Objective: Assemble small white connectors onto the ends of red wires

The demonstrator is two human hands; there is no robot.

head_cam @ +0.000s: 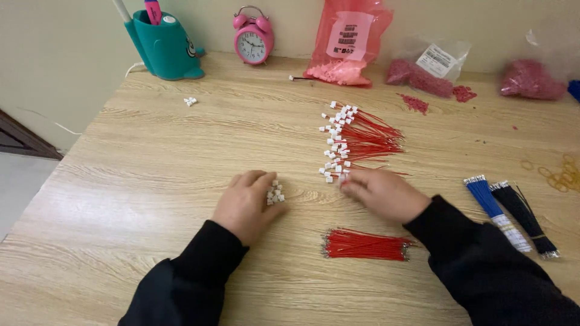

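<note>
While our left hand (pixel 244 205) cups small white plastic connectors (pixel 275 194) beside curled fingers, our right hand (pixel 383 193) lies flat, fingers released, fingertips touching red wires with white plugs (pixel 356 139).

A light wooden table (pixel 151 181) carried everything. Small white connectors (pixel 275 194) lay under the left hand's (pixel 246 204) fingertips, and a spread of red wires with white plugs (pixel 356 137) lay just beyond the right hand (pixel 384 193). A bundle of bare red wires (pixel 365 244) lay between the wrists, and blue (pixel 496 211) and black (pixel 524 218) bundles lay right of the right hand.
</note>
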